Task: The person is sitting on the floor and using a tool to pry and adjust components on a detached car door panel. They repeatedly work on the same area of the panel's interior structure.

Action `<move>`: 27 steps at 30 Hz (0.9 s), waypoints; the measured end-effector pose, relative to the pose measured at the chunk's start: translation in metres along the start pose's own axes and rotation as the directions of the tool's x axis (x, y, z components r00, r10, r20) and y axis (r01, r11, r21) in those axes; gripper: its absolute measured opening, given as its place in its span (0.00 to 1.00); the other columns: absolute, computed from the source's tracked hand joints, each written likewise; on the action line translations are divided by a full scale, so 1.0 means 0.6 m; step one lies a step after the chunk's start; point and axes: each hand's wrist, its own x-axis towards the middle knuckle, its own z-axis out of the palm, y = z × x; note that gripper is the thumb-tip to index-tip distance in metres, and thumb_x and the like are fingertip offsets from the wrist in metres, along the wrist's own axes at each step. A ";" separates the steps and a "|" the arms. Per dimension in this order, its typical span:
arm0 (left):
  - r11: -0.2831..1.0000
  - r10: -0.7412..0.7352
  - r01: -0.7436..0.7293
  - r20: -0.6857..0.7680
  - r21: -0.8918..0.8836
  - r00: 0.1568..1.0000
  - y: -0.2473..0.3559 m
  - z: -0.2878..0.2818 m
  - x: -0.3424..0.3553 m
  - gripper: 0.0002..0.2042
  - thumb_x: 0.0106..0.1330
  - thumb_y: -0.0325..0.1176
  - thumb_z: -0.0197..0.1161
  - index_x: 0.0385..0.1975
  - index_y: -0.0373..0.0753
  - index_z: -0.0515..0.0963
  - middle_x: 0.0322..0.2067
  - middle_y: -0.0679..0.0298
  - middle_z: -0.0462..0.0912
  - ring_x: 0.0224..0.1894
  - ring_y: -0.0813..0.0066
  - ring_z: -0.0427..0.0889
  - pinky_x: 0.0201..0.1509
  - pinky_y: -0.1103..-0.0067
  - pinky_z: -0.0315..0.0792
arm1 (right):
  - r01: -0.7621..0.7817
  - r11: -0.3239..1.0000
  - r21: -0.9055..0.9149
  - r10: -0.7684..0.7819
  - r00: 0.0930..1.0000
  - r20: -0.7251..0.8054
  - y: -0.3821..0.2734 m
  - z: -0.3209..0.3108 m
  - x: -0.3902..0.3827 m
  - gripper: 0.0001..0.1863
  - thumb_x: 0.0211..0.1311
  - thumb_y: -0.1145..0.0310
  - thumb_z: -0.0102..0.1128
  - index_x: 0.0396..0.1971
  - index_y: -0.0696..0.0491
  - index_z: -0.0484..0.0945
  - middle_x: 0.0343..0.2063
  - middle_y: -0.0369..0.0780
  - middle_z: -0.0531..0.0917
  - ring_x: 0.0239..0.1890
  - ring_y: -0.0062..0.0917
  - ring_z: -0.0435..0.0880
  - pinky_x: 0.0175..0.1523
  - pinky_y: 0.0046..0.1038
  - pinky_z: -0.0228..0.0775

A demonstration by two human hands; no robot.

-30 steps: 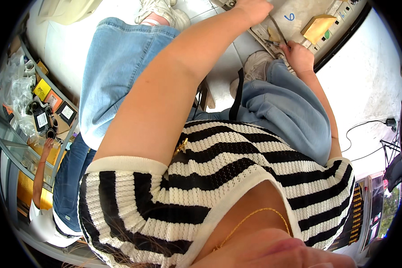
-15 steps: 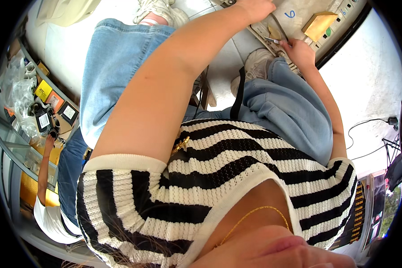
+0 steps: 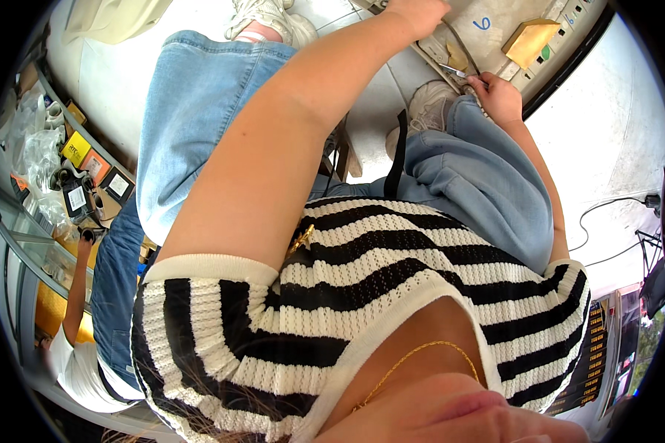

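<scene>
At the top of the view my left hand [image 3: 420, 16] is closed, its fingers at one end of a thin dark cable [image 3: 459, 43]; its fingertips are partly cut off by the frame. The cable curves from there down to my right hand [image 3: 501, 100]. Those fingers are pinched around a slim metal tool [image 3: 452, 71] with a narrow, pointed, blade-like end that points left. The cable's lower end meets the fingers of the right hand. Both hands are over a worn beige board [image 3: 499, 46] with a blue handwritten mark.
A yellow block [image 3: 530, 41] lies on the board, near a small green spot. Along the board's right side runs a pale strip with dark slots. My knees and shoes [image 3: 430, 107] are below it. At left, a person's hand [image 3: 86, 235] is at a shelf with boxes [image 3: 75, 149] and plastic bags.
My left hand has shifted slightly left. The right hand and its tool have turned and moved down a little. The person at left has moved a bit lower.
</scene>
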 end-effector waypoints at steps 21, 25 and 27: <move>0.635 -0.709 0.601 -0.058 -0.486 0.703 -0.007 0.002 -0.176 0.24 0.54 0.56 0.60 0.14 0.37 0.77 0.15 0.57 0.77 0.21 0.59 0.76 0.27 0.69 0.70 | 0.132 0.966 -0.223 -0.121 0.991 0.061 -0.013 -0.039 0.038 0.23 0.58 0.44 0.49 0.29 0.49 0.80 0.24 0.42 0.81 0.30 0.35 0.81 0.33 0.36 0.71; 0.462 -0.750 0.721 0.206 -0.517 0.629 -0.043 0.007 -0.176 0.23 0.55 0.53 0.61 0.20 0.34 0.79 0.19 0.58 0.79 0.22 0.67 0.77 0.29 0.73 0.70 | 0.089 0.962 -0.258 -0.067 0.994 0.091 -0.033 -0.045 0.042 0.22 0.58 0.45 0.48 0.29 0.49 0.80 0.26 0.42 0.81 0.33 0.35 0.81 0.35 0.36 0.72; 0.354 -0.734 0.705 0.285 -0.615 0.617 -0.059 0.022 -0.171 0.22 0.56 0.51 0.61 0.24 0.33 0.80 0.21 0.60 0.81 0.23 0.72 0.77 0.31 0.75 0.70 | 0.072 0.964 -0.256 -0.050 0.995 0.092 -0.035 -0.046 0.042 0.22 0.58 0.45 0.48 0.29 0.49 0.80 0.27 0.42 0.82 0.34 0.34 0.81 0.36 0.35 0.71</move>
